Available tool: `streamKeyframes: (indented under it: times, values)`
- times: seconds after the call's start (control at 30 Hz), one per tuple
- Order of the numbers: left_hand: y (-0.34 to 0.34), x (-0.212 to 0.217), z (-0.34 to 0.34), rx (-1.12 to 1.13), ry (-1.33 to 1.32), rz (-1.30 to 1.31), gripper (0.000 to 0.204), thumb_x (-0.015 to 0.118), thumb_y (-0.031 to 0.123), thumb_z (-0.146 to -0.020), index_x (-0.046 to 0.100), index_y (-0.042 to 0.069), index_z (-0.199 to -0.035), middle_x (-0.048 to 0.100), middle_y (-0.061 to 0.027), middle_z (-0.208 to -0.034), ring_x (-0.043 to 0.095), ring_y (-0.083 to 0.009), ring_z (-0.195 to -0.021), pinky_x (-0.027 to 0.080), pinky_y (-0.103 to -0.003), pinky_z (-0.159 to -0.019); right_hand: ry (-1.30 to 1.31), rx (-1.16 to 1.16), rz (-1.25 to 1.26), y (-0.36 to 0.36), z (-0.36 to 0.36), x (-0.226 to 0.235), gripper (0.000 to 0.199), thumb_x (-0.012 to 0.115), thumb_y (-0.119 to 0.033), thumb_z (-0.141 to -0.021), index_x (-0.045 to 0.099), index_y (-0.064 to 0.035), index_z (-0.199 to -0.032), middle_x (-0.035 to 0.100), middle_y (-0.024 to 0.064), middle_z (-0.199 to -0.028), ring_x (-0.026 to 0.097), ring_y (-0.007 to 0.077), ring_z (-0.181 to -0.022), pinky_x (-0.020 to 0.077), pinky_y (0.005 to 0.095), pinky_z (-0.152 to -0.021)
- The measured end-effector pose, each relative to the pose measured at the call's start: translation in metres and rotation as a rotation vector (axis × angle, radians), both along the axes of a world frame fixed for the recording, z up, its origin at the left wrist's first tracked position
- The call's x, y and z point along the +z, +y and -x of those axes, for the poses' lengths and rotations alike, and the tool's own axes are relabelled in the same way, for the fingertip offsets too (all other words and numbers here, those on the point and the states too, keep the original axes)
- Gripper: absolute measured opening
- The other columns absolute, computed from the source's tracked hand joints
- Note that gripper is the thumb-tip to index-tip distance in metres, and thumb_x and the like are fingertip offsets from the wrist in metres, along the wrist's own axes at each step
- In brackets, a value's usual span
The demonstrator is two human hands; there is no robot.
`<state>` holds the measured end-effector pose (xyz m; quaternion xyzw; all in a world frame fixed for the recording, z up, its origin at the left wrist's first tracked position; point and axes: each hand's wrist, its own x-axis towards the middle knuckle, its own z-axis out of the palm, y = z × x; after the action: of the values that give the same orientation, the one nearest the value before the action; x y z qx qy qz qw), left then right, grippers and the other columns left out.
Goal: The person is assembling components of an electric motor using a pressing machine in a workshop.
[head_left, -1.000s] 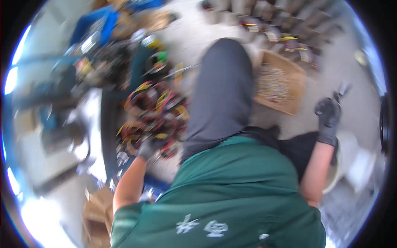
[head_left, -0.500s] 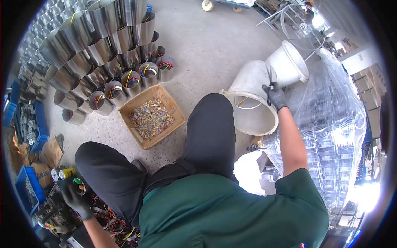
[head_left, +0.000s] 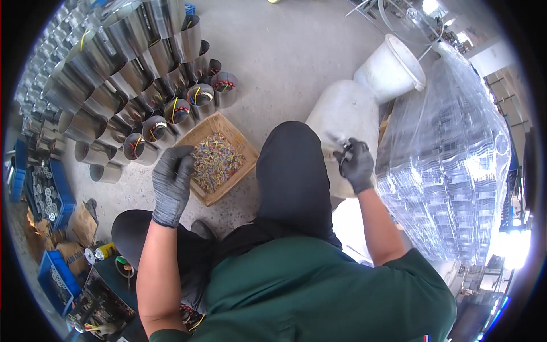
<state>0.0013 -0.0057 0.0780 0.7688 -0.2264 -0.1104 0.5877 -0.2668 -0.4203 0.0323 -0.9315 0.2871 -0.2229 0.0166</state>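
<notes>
My right hand (head_left: 356, 165), in a dark grey glove, is closed around a pair of scissors (head_left: 342, 153). Their blades are smeared by motion and point up and left, over a large white plastic bucket (head_left: 342, 105). My left hand (head_left: 173, 185), gloved in grey, hovers at the left edge of a brown box (head_left: 239, 174). Its thumb and fingers are pinched together; whatever they hold, if anything, cannot be made out. Inside the box lies a heap of short coloured wire offcuts (head_left: 216, 162).
Shiny metal cylinders (head_left: 128, 77) with coloured wires inside stand stacked at the far left. A second white bucket (head_left: 390, 71) leans against the first. Plastic-wrapped metal parts (head_left: 444, 171) rise on the right. Blue bins (head_left: 60, 194) and cans (head_left: 105, 251) are at the left.
My left hand has come up from the parts at the lower left to beside the box. My right hand has moved nearer with the scissors. The big bucket's open mouth has gone from sight.
</notes>
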Motion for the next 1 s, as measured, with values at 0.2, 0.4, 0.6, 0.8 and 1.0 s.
streamKeyframes:
  times: [0.2, 0.4, 0.6, 0.8, 1.0]
  values:
    - [-0.004, -0.023, -0.006, -0.151, -0.180, -0.184, 0.020, 0.062, 0.001, -0.097, 0.068, -0.001, -0.116, 0.070, -0.0133, -0.101, 0.067, -0.0206, -0.093, 0.053, -0.033, -0.086, -0.025, -0.169, -0.023, -0.093, -0.062, -0.002, 0.060, 0.085, -0.044, -0.078, 0.064, -0.0104, -0.123, 0.072, 0.0171, -0.109, 0.071, 0.0381, -0.098, 0.0567, 0.0481, -0.082]
    - [-0.003, -0.056, -0.019, -0.210, -0.212, -0.351, 0.022, 0.065, 0.003, -0.094, 0.068, 0.002, -0.115, 0.070, -0.0168, -0.104, 0.068, -0.0315, -0.097, 0.054, -0.037, -0.088, -0.269, 0.028, -0.054, -0.127, -0.104, 0.001, 0.053, 0.085, -0.030, -0.080, 0.061, -0.0080, -0.122, 0.070, 0.0175, -0.102, 0.070, 0.0351, -0.093, 0.0563, 0.0458, -0.080]
    - [0.009, -0.066, -0.006, -0.297, -0.189, -0.518, 0.022, 0.065, 0.011, -0.093, 0.068, 0.006, -0.114, 0.069, -0.0199, -0.107, 0.067, -0.0409, -0.101, 0.055, -0.044, -0.088, -0.244, 0.200, -0.392, -0.043, -0.069, -0.072, 0.055, 0.084, -0.026, -0.082, 0.056, -0.0048, -0.123, 0.068, 0.0168, -0.103, 0.068, 0.0355, -0.090, 0.0554, 0.0459, -0.077]
    - [0.019, -0.076, -0.003, -0.384, -0.124, -0.806, 0.023, 0.066, 0.014, -0.091, 0.069, 0.006, -0.113, 0.069, -0.0186, -0.101, 0.069, -0.0383, -0.095, 0.055, -0.045, -0.084, 0.059, -0.217, -0.330, -0.051, -0.051, -0.198, 0.071, 0.088, -0.041, -0.073, 0.054, -0.0067, -0.125, 0.069, 0.0185, -0.106, 0.062, 0.0419, -0.107, 0.0503, 0.0517, -0.091]
    - [0.032, -0.093, -0.005, -0.367, -0.109, -0.918, 0.024, 0.068, 0.017, -0.090, 0.070, 0.008, -0.112, 0.069, -0.0172, -0.099, 0.070, -0.0355, -0.090, 0.056, -0.045, -0.082, 0.116, -0.300, -0.392, -0.107, -0.062, -0.248, 0.086, 0.091, -0.028, -0.067, 0.049, -0.0073, -0.138, 0.067, 0.0180, -0.115, 0.061, 0.0403, -0.112, 0.0482, 0.0487, -0.100]
